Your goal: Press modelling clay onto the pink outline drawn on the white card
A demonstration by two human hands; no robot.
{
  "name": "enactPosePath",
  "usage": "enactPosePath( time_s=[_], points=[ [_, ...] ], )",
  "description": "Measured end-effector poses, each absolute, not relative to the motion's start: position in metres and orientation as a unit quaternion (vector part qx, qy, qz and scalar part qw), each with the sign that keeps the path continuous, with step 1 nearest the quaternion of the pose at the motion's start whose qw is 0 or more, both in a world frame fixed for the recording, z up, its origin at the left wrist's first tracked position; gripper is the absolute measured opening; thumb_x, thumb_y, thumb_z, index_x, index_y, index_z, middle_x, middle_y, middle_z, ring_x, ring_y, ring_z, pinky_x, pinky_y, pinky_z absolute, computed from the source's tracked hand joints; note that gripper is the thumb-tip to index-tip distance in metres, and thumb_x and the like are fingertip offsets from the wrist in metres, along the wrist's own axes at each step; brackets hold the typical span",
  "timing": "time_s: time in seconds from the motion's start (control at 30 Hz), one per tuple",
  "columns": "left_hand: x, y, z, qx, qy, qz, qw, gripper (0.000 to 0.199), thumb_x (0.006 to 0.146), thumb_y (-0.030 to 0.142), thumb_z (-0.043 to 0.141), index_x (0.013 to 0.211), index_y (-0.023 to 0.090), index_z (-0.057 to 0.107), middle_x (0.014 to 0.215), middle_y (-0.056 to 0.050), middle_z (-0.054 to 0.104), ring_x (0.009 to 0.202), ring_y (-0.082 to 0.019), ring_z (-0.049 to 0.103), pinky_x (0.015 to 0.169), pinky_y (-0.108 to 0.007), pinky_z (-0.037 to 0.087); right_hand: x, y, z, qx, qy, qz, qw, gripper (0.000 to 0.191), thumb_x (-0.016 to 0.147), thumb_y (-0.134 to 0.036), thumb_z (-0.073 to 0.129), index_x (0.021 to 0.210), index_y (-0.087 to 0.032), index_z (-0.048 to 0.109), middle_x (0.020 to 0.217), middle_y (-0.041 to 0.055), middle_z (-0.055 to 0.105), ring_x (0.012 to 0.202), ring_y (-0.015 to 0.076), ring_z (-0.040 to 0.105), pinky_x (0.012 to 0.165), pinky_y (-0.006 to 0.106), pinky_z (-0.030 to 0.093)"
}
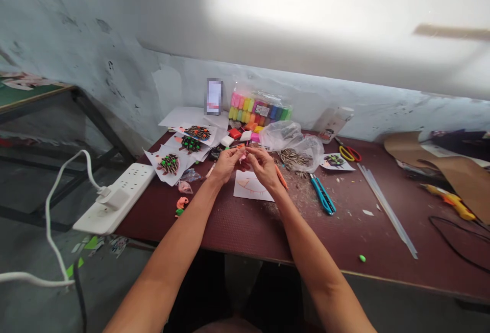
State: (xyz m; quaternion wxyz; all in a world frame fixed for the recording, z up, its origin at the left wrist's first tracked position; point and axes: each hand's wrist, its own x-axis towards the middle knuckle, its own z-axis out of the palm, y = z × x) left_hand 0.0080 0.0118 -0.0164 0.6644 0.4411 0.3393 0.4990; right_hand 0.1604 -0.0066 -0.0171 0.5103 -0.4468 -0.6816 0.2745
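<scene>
My left hand and my right hand meet above the table, fingertips closed around a small pinkish lump of modelling clay, mostly hidden by the fingers. Just below them lies a white paper with an orange outline of a hedgehog-like animal. An orange pen-like stick rests beside my right wrist. Behind the right hand is a pile of striped sunflower seeds by a clear plastic bag. Several finished seed hedgehogs, among them a green-dotted one, lie on papers to the left.
Packs of coloured clay and a phone stand against the wall. To the right are a blue cutter, scissors, clear glue sticks and a yellow glue gun. A white power strip sits at the left edge.
</scene>
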Motion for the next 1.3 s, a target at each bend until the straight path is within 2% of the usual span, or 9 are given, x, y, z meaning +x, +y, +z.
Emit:
enactPosePath(
  time_s=[0.13,0.2,0.37,0.5,0.67,0.9,1.1,1.2,1.3],
  points=[
    [0.010,0.013,-0.020,0.427,0.323,0.499,0.681,0.040,0.080,0.049,0.083,0.091,0.012,0.072,0.072,-0.003,0.070,0.058,-0.012,0.062,0.058,-0.024,0.053,0.156,-0.011,-0.018,-0.450,-0.708,0.221,0.498,0.030,0.087,-0.036,0.077,0.116,-0.027,0.079,0.122,0.0096,0.068,0.115,0.0238,0.064,0.100,0.039,0.054],
    [0.010,0.012,-0.019,0.419,0.315,0.495,0.693,0.033,0.083,0.041,0.082,0.095,0.012,0.073,0.075,-0.002,0.070,0.062,-0.011,0.063,0.061,-0.023,0.054,0.155,-0.013,-0.018,-0.463,-0.705,0.197,0.499,0.025,0.087,-0.033,0.078,0.111,-0.028,0.080,0.123,0.0092,0.067,0.117,0.0246,0.064,0.103,0.041,0.053],
    [0.009,0.008,-0.013,0.406,0.311,0.477,0.715,0.034,0.088,0.040,0.077,0.110,0.014,0.072,0.086,-0.006,0.073,0.068,-0.013,0.068,0.066,-0.027,0.059,0.157,-0.016,-0.015,-0.470,-0.701,0.174,0.507,0.012,0.093,-0.029,0.071,0.100,-0.027,0.080,0.120,0.0098,0.067,0.114,0.0242,0.065,0.101,0.041,0.054],
    [0.008,0.007,-0.012,0.443,0.323,0.463,0.697,0.041,0.075,0.042,0.089,0.099,0.012,0.075,0.083,-0.006,0.075,0.066,-0.014,0.070,0.063,-0.026,0.058,0.159,-0.013,-0.016,-0.478,-0.695,0.159,0.513,0.009,0.092,-0.028,0.070,0.092,-0.025,0.079,0.112,0.0094,0.069,0.109,0.0249,0.065,0.098,0.042,0.054],
    [0.009,0.009,-0.016,0.448,0.312,0.499,0.673,0.045,0.066,0.047,0.093,0.088,0.011,0.077,0.079,-0.006,0.076,0.065,-0.014,0.068,0.066,-0.029,0.060,0.160,-0.010,-0.017,-0.463,-0.705,0.181,0.506,0.012,0.093,-0.029,0.069,0.098,-0.026,0.080,0.114,0.0089,0.071,0.108,0.0242,0.066,0.098,0.041,0.053],
    [0.009,0.011,-0.016,0.431,0.329,0.508,0.669,0.039,0.076,0.045,0.087,0.092,0.012,0.075,0.071,-0.004,0.073,0.058,-0.012,0.066,0.060,-0.025,0.057,0.160,-0.008,-0.014,-0.425,-0.708,0.213,0.522,0.019,0.092,-0.040,0.071,0.100,-0.025,0.080,0.116,0.0102,0.071,0.111,0.0240,0.066,0.103,0.043,0.051],
    [0.013,0.010,-0.014,0.437,0.384,0.475,0.660,0.036,0.092,0.045,0.071,0.106,0.012,0.072,0.082,-0.007,0.075,0.051,-0.012,0.065,0.051,-0.024,0.054,0.168,-0.005,-0.019,-0.509,-0.658,0.178,0.526,0.028,0.089,-0.049,0.071,0.083,-0.022,0.078,0.100,0.0090,0.073,0.094,0.0225,0.067,0.087,0.037,0.054],
    [0.012,0.013,-0.018,0.448,0.433,0.496,0.605,0.029,0.086,0.030,0.077,0.108,0.012,0.070,0.092,-0.008,0.077,0.052,-0.010,0.064,0.051,-0.021,0.051,0.170,-0.004,-0.022,-0.534,-0.639,0.195,0.518,0.033,0.088,-0.052,0.069,0.084,-0.021,0.078,0.089,0.0075,0.073,0.075,0.0196,0.064,0.073,0.033,0.052],
    [0.011,0.017,-0.023,0.490,0.422,0.528,0.551,0.035,0.073,0.021,0.085,0.104,0.012,0.072,0.101,-0.010,0.077,0.063,-0.010,0.066,0.061,-0.022,0.053,0.167,-0.004,-0.024,-0.522,-0.629,0.254,0.517,0.037,0.087,-0.056,0.068,0.089,-0.020,0.079,0.081,0.0052,0.074,0.069,0.0185,0.062,0.066,0.031,0.050]
  ],
)
